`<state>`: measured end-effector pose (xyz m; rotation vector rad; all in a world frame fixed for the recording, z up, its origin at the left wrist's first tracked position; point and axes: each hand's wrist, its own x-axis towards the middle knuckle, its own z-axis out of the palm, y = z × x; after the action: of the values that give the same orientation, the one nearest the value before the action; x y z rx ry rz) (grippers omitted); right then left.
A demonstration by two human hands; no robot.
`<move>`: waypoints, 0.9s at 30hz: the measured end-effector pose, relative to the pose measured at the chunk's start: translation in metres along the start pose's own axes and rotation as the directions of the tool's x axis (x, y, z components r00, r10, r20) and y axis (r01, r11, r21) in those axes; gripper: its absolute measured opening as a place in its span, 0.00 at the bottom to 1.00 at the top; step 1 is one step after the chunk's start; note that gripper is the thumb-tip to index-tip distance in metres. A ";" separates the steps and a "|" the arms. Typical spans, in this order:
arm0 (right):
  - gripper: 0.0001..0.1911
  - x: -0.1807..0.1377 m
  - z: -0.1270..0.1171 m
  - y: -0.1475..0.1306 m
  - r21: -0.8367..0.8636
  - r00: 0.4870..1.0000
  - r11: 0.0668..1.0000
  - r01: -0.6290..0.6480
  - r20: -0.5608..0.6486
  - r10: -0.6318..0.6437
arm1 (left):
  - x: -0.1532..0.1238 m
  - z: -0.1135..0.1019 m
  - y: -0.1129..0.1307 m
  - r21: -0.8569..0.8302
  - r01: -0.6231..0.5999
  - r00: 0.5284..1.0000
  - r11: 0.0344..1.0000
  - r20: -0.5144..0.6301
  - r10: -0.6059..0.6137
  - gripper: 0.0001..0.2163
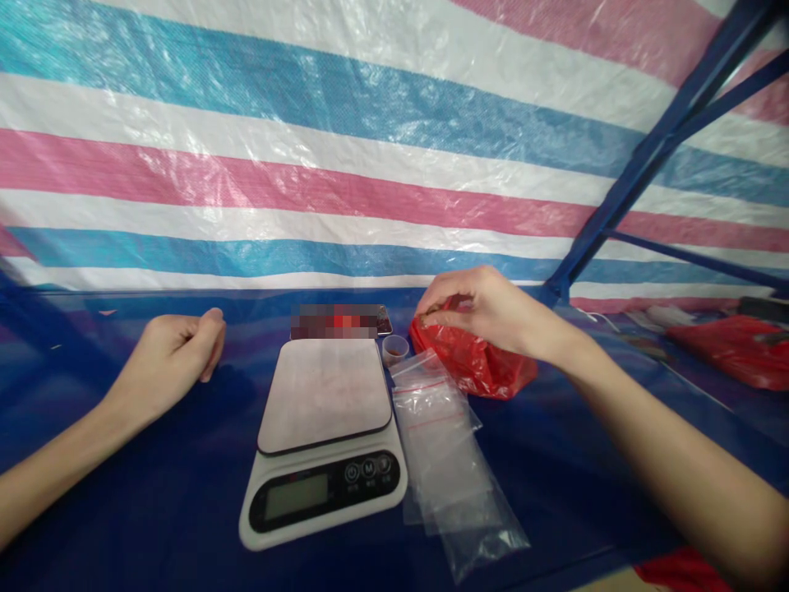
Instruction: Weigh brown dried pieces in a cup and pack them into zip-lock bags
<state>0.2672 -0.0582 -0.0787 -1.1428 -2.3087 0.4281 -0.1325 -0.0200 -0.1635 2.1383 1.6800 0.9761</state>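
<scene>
My left hand (pixel 178 353) is curled in a loose fist to the left of a white digital kitchen scale (pixel 325 396), touching none of the objects. Over the mouth of a red plastic bag (pixel 493 362), my right hand (pixel 477 308) bends its fingers together. Something small and brownish shows at those fingertips, too little to name. A small clear cup (pixel 395 349) with a bit of brown matter inside stands between scale and bag. Several clear zip-lock bags (pixel 453 460) lie overlapping along the scale's right side. The scale's plate bears nothing, and its display looks blank.
Behind the scale lies a phone (pixel 385 319), its screen mostly blurred out. A striped plastic sheet (pixel 308 164) hangs behind the blue table (pixel 185 510). Blue metal bars (pixel 641 164) slant up at the right. Another red bag (pixel 733 349) lies farther right.
</scene>
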 end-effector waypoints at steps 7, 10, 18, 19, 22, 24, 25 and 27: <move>0.06 0.018 0.028 0.002 -0.062 0.984 0.993 0.105 0.150 -0.095 | 0.000 0.002 -0.001 0.002 0.020 1.000 1.000 0.015 -0.020 0.35; 0.06 0.019 0.032 0.006 -0.065 0.975 0.992 0.112 0.199 -0.098 | 0.000 0.002 -0.002 0.005 0.025 0.999 1.000 0.022 -0.025 0.35; 0.08 0.022 0.032 0.005 -0.048 0.974 0.992 0.115 0.204 -0.103 | -0.001 0.000 0.000 0.019 -0.009 0.999 1.000 0.031 0.008 0.34; 0.09 0.022 0.032 0.003 -0.034 0.977 0.994 0.103 0.193 -0.095 | -0.001 0.000 0.000 0.020 -0.007 1.000 1.000 0.030 0.007 0.34; 0.10 0.022 0.028 -0.005 0.009 0.981 0.997 0.075 0.178 -0.075 | -0.001 0.000 -0.001 0.026 -0.004 0.999 1.000 0.035 0.003 0.35; 0.10 0.020 0.020 -0.006 0.011 0.984 0.998 0.063 0.164 -0.064 | -0.001 0.000 -0.001 0.032 -0.003 0.999 0.999 0.041 0.002 0.34; 0.10 0.018 0.014 -0.003 0.001 0.989 0.999 0.052 0.142 -0.052 | -0.001 0.000 0.000 0.035 -0.003 0.999 0.999 0.039 0.002 0.34; 0.11 0.011 -0.003 0.011 -0.058 0.998 0.998 0.013 0.054 -0.009 | -0.001 0.000 0.001 0.038 -0.004 0.999 0.999 0.033 0.003 0.34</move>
<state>0.2702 -0.0426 -0.0780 -1.1590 -2.3873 0.3943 -0.1315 -0.0213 -0.1631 2.1700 1.6929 0.9119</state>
